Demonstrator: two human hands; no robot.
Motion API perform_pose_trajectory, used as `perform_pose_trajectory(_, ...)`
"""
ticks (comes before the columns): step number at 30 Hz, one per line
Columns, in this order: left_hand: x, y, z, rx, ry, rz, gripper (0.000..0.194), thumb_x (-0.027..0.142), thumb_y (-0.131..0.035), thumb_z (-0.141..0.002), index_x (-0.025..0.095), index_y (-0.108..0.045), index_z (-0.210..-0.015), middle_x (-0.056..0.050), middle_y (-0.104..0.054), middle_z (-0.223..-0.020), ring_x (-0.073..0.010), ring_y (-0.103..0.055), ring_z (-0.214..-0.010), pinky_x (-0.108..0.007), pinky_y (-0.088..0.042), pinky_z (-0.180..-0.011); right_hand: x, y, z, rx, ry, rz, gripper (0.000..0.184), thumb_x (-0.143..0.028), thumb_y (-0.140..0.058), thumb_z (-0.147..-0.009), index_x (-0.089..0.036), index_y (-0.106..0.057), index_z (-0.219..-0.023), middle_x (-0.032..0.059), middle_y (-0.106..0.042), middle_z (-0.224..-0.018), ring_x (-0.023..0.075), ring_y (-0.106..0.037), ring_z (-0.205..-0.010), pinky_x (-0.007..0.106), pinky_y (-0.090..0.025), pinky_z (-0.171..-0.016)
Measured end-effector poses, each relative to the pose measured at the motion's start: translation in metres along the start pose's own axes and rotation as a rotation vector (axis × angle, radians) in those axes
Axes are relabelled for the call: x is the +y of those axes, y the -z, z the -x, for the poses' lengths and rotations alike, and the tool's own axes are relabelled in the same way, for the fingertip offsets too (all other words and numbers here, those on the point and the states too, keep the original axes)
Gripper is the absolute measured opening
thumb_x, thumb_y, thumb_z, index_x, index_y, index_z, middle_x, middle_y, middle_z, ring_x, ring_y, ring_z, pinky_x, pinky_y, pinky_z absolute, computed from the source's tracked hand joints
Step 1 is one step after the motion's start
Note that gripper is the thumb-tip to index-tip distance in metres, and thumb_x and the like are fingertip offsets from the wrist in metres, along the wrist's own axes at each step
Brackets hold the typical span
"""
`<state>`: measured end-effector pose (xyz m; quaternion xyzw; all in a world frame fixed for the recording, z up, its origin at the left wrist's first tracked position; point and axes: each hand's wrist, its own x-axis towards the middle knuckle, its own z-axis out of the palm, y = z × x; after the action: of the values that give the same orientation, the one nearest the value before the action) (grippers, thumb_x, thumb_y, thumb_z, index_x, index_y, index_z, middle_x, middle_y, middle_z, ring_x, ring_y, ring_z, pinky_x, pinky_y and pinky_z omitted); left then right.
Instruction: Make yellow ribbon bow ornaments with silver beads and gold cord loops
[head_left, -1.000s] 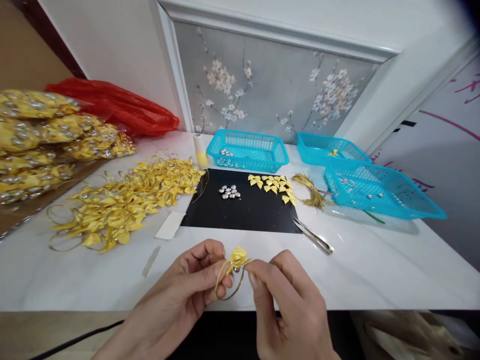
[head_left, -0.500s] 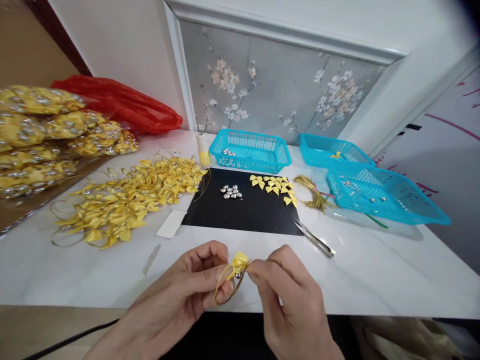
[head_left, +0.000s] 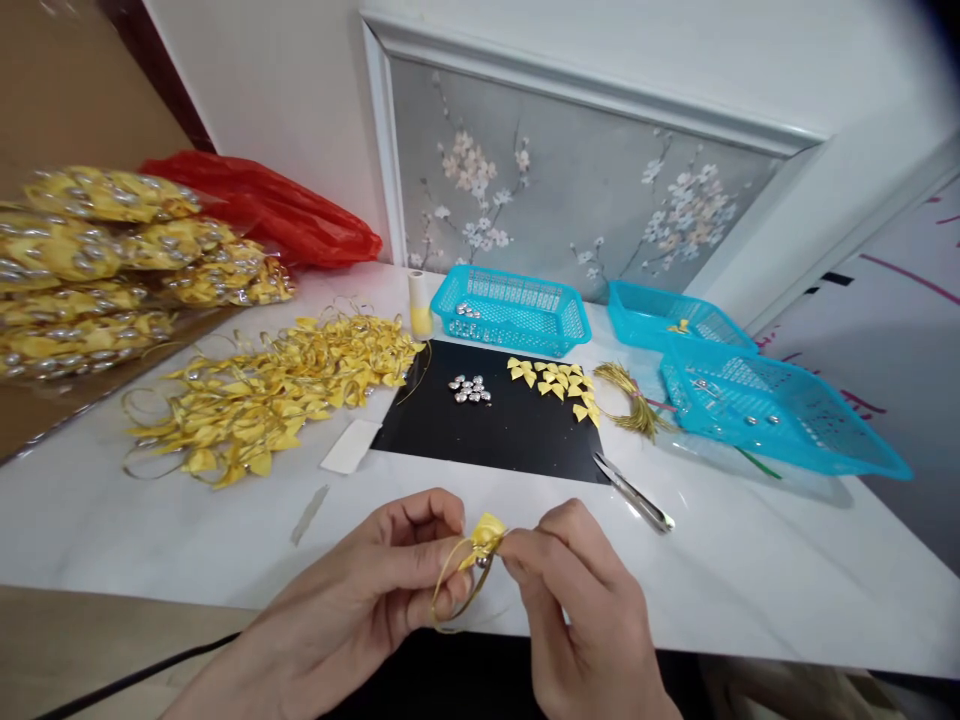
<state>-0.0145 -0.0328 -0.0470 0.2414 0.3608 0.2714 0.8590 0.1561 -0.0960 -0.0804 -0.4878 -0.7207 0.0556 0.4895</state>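
Note:
Between my hands, over the table's front edge, is a yellow ribbon bow with a silver bead and a looped gold cord. My left hand pinches the bow and cord from the left, thumb against fingers. My right hand is closed, its thumb and forefinger pinching the gold cord at the bow's right side. The fingertips partly hide where the cord meets the bow. Beyond my hands, a black mat carries a small cluster of silver beads and several loose yellow bows.
Left lies a heap of beaded bows, with bagged bows and a red plastic bag behind. Blue baskets line the back and right. Snips, a gold cord bundle, a thread spool and a white card lie about.
The view has shifted slightly, so the scene sits a little further right. Both hands keep their pinch on the bow and cord; a thin cord end now shows below the bow.

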Motion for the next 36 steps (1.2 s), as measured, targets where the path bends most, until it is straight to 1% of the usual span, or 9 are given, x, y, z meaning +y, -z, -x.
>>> perform_pose_trajectory(4,-0.0004,0.0017,-0.0006,-0.013,0.005,0.012,0.018,0.011,-0.087,-0.065,0.015,-0.071,-0.070,-0.001,-0.068,-0.064,-0.0068,-0.063,-0.054,-0.011,-0.054,-0.054,-0.0008,0.0009,-0.0006,-0.019,0.009,0.016,0.033,0.004,-0.047,-0.087,-0.019,-0.062,-0.105,0.0002,-0.045,-0.074,0.0146,-0.046,-0.065,0.029,-0.038,-0.055)
perform_pose_trajectory(8,-0.0006,0.0028,-0.0006,-0.012,0.007,0.016,0.019,0.010,-0.088,-0.064,0.015,-0.071,-0.070,-0.001,-0.068,-0.065,-0.0067,-0.063,-0.055,-0.011,-0.054,-0.055,-0.0017,0.0000,-0.0014,0.017,0.019,0.028,0.031,0.004,-0.047,-0.087,-0.018,-0.062,-0.100,-0.0001,-0.044,-0.072,0.0142,-0.044,-0.062,0.028,-0.037,-0.053)
perform_pose_trajectory(12,-0.0009,0.0030,-0.0001,-0.006,0.006,0.015,0.019,0.011,-0.089,-0.063,0.014,-0.071,-0.069,-0.002,-0.068,-0.065,-0.0067,-0.063,-0.055,-0.011,-0.054,-0.055,-0.0003,-0.0016,0.0005,-0.009,0.016,0.032,0.028,0.003,-0.049,-0.088,-0.019,-0.061,-0.099,0.0000,-0.046,-0.073,0.0139,-0.046,-0.064,0.028,-0.038,-0.055)
perform_pose_trajectory(17,-0.0014,0.0031,0.0013,-0.057,0.003,0.017,0.017,0.011,-0.086,-0.068,0.014,-0.070,-0.071,-0.001,-0.067,-0.063,-0.0060,-0.060,-0.053,-0.011,-0.051,-0.053,-0.0026,-0.0048,0.0038,0.021,-0.032,0.029,0.024,0.000,-0.047,-0.088,-0.019,-0.061,-0.094,-0.0004,-0.044,-0.072,0.0139,-0.046,-0.063,0.029,-0.037,-0.056)
perform_pose_trajectory(20,-0.0019,0.0033,0.0005,-0.072,-0.006,0.017,0.016,0.011,-0.084,-0.070,0.015,-0.069,-0.071,-0.001,-0.067,-0.063,-0.0065,-0.061,-0.054,-0.011,-0.050,-0.054,-0.0046,-0.0051,0.0041,0.023,-0.033,0.039,0.025,0.000,-0.046,-0.088,-0.019,-0.061,-0.093,-0.0005,-0.043,-0.071,0.0138,-0.044,-0.062,0.029,-0.035,-0.055)
perform_pose_trajectory(28,-0.0011,0.0038,-0.0018,-0.086,-0.026,-0.022,0.020,0.012,-0.087,-0.066,0.014,-0.068,-0.070,0.001,-0.067,-0.061,-0.0071,-0.061,-0.054,-0.011,-0.048,-0.051,-0.0084,-0.0060,0.0029,0.031,-0.055,0.055,0.025,0.000,-0.046,-0.087,-0.020,-0.060,-0.091,-0.0008,-0.040,-0.071,0.0147,-0.042,-0.061,0.029,-0.031,-0.055)
perform_pose_trajectory(33,-0.0002,0.0063,-0.0017,-0.099,-0.033,-0.048,0.018,0.010,-0.085,-0.069,0.014,-0.068,-0.071,0.000,-0.068,-0.061,-0.0064,-0.060,-0.054,-0.011,-0.049,-0.052,-0.0050,-0.0071,0.0023,0.073,-0.004,0.048,0.024,0.001,-0.047,-0.087,-0.018,-0.060,-0.090,-0.0002,-0.043,-0.070,0.0148,-0.042,-0.062,0.030,-0.030,-0.057)
perform_pose_trajectory(36,0.0002,0.0067,-0.0019,-0.077,-0.016,-0.051,0.018,0.009,-0.085,-0.070,0.014,-0.068,-0.071,-0.001,-0.069,-0.062,-0.0067,-0.061,-0.054,-0.011,-0.049,-0.052,-0.0018,-0.0037,0.0002,0.055,0.053,0.068,0.025,0.003,-0.048,-0.085,-0.018,-0.060,-0.091,0.0002,-0.045,-0.069,0.0148,-0.042,-0.061,0.030,-0.030,-0.057)
